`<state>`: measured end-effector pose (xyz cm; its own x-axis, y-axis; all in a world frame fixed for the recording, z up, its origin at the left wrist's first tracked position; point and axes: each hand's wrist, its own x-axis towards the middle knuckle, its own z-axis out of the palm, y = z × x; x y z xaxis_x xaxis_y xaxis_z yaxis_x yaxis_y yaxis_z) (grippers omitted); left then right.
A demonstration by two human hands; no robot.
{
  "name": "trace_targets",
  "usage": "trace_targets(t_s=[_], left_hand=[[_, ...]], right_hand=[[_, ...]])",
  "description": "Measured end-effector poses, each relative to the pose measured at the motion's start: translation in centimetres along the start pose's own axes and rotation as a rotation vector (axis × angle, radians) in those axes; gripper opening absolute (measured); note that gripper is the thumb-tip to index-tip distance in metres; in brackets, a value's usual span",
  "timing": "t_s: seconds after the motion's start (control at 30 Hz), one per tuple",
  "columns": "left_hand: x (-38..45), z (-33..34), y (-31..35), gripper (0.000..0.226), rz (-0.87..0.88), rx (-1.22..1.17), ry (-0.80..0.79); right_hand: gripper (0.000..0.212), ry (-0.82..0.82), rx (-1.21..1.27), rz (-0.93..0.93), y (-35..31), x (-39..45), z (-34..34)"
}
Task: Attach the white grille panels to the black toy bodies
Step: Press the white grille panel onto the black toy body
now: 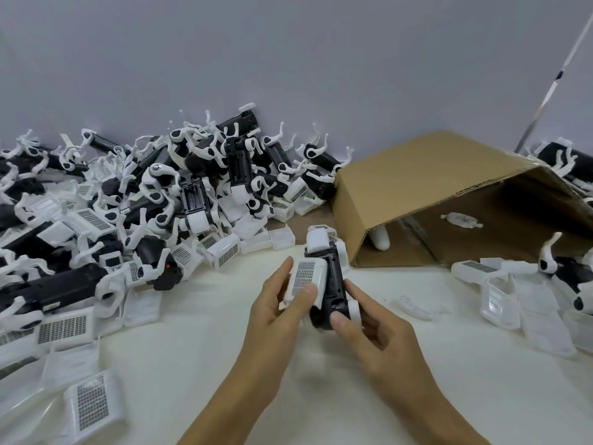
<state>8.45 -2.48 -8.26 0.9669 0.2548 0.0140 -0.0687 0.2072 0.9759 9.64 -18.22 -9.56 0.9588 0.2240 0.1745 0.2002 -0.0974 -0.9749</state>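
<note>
In the middle of the view I hold a black toy body (333, 284) above the white table. My right hand (369, 322) grips its near end, thumb on top. My left hand (276, 313) pinches a white grille panel (305, 279) and holds it against the body's left side. A white cap sits on the body's far end. Whether the panel is clipped in place cannot be told.
A big heap of black toy bodies (160, 194) with white legs fills the left and back. Loose grille panels (93, 403) lie at the lower left. A tipped cardboard box (426, 187) stands at the right, with more panels (500, 303) beside it.
</note>
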Motion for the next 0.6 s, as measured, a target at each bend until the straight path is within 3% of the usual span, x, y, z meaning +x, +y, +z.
trace_targets(t_s=[0.07,0.13,0.2,0.33,0.47,0.6], left_hand=[[-0.3,0.1,-0.2,0.061,0.059,0.054,0.045],[-0.4,0.2,-0.4,0.035,0.136,0.108,0.057],[-0.5,0.3,-0.4,0.025,0.155,0.116,0.109],[-0.9,0.8,-0.1,0.031,0.132,0.137,0.063],[-1.0,0.8,0.0,0.031,0.2,0.109,0.171],[-1.1,0.9,0.1,0.031,0.197,0.115,0.142]], right_hand=[[0.063,0.0,-0.026,-0.015,0.1,-0.1,0.1],[0.064,0.01,-0.052,-0.034,0.4,-0.1,0.2],[0.066,0.018,-0.063,-0.039,0.6,-0.1,0.2],[0.068,0.013,-0.082,-0.048,0.8,-0.2,0.3],[0.065,0.029,-0.097,-0.061,0.8,-0.2,0.3],[0.065,0.021,-0.131,-0.084,0.6,-0.3,0.4]])
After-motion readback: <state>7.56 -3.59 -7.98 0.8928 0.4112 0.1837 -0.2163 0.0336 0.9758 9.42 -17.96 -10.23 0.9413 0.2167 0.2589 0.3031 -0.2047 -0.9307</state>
